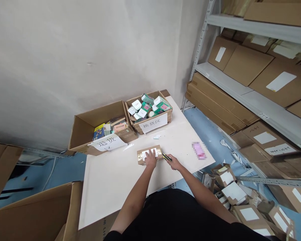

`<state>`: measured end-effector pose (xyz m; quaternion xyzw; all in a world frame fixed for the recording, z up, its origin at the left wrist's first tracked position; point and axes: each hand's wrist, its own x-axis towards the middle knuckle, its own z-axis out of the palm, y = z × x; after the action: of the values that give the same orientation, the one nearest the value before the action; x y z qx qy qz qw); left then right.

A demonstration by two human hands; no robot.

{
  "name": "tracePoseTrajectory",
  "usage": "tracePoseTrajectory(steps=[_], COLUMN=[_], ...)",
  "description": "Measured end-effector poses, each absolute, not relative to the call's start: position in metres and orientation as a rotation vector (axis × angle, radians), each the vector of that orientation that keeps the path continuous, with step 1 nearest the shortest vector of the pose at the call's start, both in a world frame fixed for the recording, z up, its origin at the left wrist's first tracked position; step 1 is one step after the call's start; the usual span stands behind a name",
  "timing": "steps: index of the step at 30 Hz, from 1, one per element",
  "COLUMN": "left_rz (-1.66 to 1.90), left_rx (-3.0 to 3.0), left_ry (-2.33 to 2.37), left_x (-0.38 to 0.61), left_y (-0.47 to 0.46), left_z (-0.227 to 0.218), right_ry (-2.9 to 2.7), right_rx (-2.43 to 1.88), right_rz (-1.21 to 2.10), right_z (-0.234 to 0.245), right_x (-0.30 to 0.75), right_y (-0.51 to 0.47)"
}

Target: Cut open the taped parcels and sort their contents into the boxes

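A small taped cardboard box (pixel 141 160) with a white label lies on the white table (pixel 110 187) in front of me. My left hand (pixel 151 158) rests flat on its top, fingers spread over the label. In my right hand (pixel 175 163) is a yellow and black utility knife (pixel 167 157), gripped by its handle. The knife's tip is at the right end of the box; whether it touches the tape is too small to tell.
Behind stand two open cartons with paper signs: a larger one (pixel 81 130) with several small packages, and another (pixel 169 117) full of green-and-white boxes. A pink blurred item (pixel 199 150) lies at the table's right. Shelves (pixel 225 78) of cartons rise at right; boxes (pixel 234 193) cover the floor below.
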<state>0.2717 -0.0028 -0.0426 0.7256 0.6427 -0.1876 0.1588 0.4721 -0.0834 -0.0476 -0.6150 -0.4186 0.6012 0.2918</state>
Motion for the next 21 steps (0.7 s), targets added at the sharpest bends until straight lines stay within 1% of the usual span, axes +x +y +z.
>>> tracePoseTrajectory(steps=[8,12,14,17,21], left_rz=[-0.466,-0.496,-0.524,-0.529,-0.477], left_rx=[2.157,2.102,2.028,1.969,1.911], left_ry=[1.647,1.680,1.714,1.760,1.936], left_x=[0.236,0.206,0.198,0.197,0.201], left_y=[0.033,0.044,0.041,0.032,0.016], left_z=[-0.017,-0.009,-0.009,-0.012,-0.012], right_ry=[-0.839,-0.737,-0.702,-0.708,-0.691], right_rx=[-1.692,-1.788,-1.820,-1.866,-1.949], right_rz=[1.433,1.217,1.166,1.195,1.287], right_z=[-0.071,-0.071,-0.068,-0.063,-0.064], right_x=[0.443,0.442,0.447,0.444,0.414], right_y=[-0.102,-0.103,-0.099,-0.090,-0.070])
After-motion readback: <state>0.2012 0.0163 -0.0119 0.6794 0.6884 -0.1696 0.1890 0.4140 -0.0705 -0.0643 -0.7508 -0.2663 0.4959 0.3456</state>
